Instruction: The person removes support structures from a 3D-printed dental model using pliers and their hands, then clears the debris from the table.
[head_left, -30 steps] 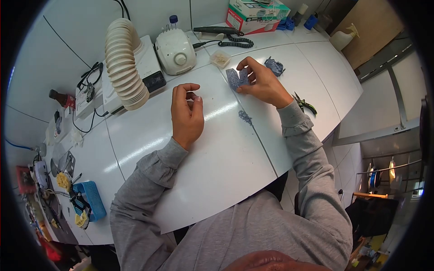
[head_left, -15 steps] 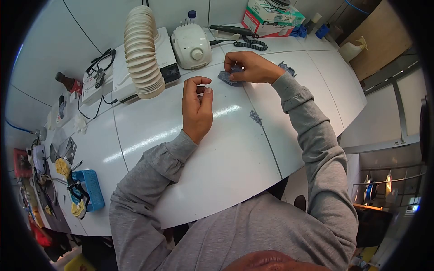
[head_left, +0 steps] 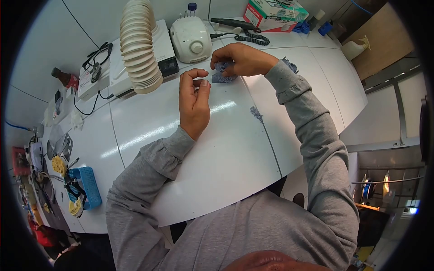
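My right hand (head_left: 246, 59) reaches in over the back of the white table (head_left: 199, 180), its fingers closed around a greyish-blue crumbly piece (head_left: 224, 77). My left hand (head_left: 195, 101) rests on its edge just left of it, fingers curled and apart from the thumb, with nothing seen between them. A small heap of blue-grey bits (head_left: 256, 114) lies on the table below my right hand. Another blue-grey clump (head_left: 290, 64) shows behind my right wrist.
A ribbed white hose (head_left: 141, 54) hangs over a white box at the back left. Beside it are a white control unit (head_left: 191, 40), a black handpiece (head_left: 235, 24) with coiled cord and a green-red box (head_left: 275, 17). A blue basket (head_left: 86, 189) stands at the left.
My right hand has moved a little left and back, with the crumbly piece. My left hand has shifted slightly left. The whole view has shifted a little.
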Motion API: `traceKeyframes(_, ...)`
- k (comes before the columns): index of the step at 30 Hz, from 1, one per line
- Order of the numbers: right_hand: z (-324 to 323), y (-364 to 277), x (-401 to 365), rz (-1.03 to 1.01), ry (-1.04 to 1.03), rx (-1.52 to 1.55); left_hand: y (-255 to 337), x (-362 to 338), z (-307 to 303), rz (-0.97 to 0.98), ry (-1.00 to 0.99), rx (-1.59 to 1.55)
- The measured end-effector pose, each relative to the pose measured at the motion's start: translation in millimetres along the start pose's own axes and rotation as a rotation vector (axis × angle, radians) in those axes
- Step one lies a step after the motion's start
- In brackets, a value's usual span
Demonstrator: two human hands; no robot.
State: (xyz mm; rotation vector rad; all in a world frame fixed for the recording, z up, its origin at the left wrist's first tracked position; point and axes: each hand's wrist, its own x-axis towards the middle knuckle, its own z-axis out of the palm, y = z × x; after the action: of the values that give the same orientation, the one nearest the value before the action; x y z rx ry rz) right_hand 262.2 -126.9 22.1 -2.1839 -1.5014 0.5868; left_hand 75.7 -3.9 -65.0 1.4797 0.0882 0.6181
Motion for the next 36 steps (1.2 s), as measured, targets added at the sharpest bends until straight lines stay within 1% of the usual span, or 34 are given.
traceKeyframes(3,2.2,-7.6,1.4,0.002,-0.020,-0.032,0.7,-0.2,-0.1,-0.024,-0.009,-0.036)
traceKeyframes(5,0.9,-12.7,2.0,-0.024,-0.090,-0.045,4.4,0.1,-0.8,-0.059,-0.013,-0.036)
traceKeyframes(6,1.1,-15.0,1.3,-0.020,-0.091,-0.045,3.7,0.0,-1.9,-0.061,-0.016,-0.039)
traceKeyframes(8,2.2,-19.4,-3.1,-0.050,-0.173,-0.094,2.1,0.5,-4.1,-0.068,-0.030,-0.016)
traceKeyframes(9,2.0,-20.6,-7.8,-0.045,-0.174,-0.096,2.4,0.9,-4.0,-0.068,-0.032,-0.021)
traceKeyframes(11,2.9,-22.0,-21.3,-0.067,-0.248,-0.034,3.7,-0.1,-3.5,-0.078,-0.039,-0.005)
traceKeyframes(15,7.6,-17.6,-61.2,-0.067,-0.271,-0.039,4.8,-0.8,-0.9,-0.068,-0.033,-0.005)
traceKeyframes(20,13.6,-20.9,-110.5,-0.069,-0.269,-0.011,5.3,-0.9,-1.2,-0.090,-0.058,0.023)
traceKeyframes(22,11.2,-24.4,-120.9,-0.037,-0.217,0.031,4.4,-0.6,-2.4,-0.088,-0.070,0.035)
traceKeyframes(23,8.8,-22.8,-122.5,-0.058,-0.161,0.096,4.0,-0.8,-2.3,-0.086,-0.082,0.048)
traceKeyframes(24,6.1,-20.7,-122.8,-0.054,-0.157,0.098,3.5,-0.9,-1.6,-0.087,-0.088,0.047)
traceKeyframes(26,-0.3,-15.9,-119.6,-0.074,-0.016,0.198,3.0,-0.8,-0.9,-0.076,-0.071,0.037)
traceKeyframes(28,0.0,-4.6,-112.7,-0.048,-0.006,0.158,4.5,-1.0,-2.0,-0.086,-0.088,0.049)
traceKeyframes(30,3.8,1.9,-106.5,0.036,0.022,0.021,5.8,-1.1,-1.3,-0.099,-0.100,0.058)
traceKeyframes(31,5.6,1.8,-107.1,0.038,0.026,0.007,6.1,-1.0,-1.1,-0.091,-0.105,0.053)
traceKeyframes(32,8.0,1.1,-109.6,0.039,0.025,0.006,6.2,-0.6,-1.3,-0.084,-0.109,0.048)
traceKeyframes(35,17.9,-4.5,-126.7,0.008,0.004,0.130,5.7,-0.6,-1.6,-0.088,-0.111,0.072)
traceKeyframes(36,17.4,-16.6,-133.7,0.078,-0.042,0.108,6.3,-0.7,-1.0,-0.090,-0.111,0.069)
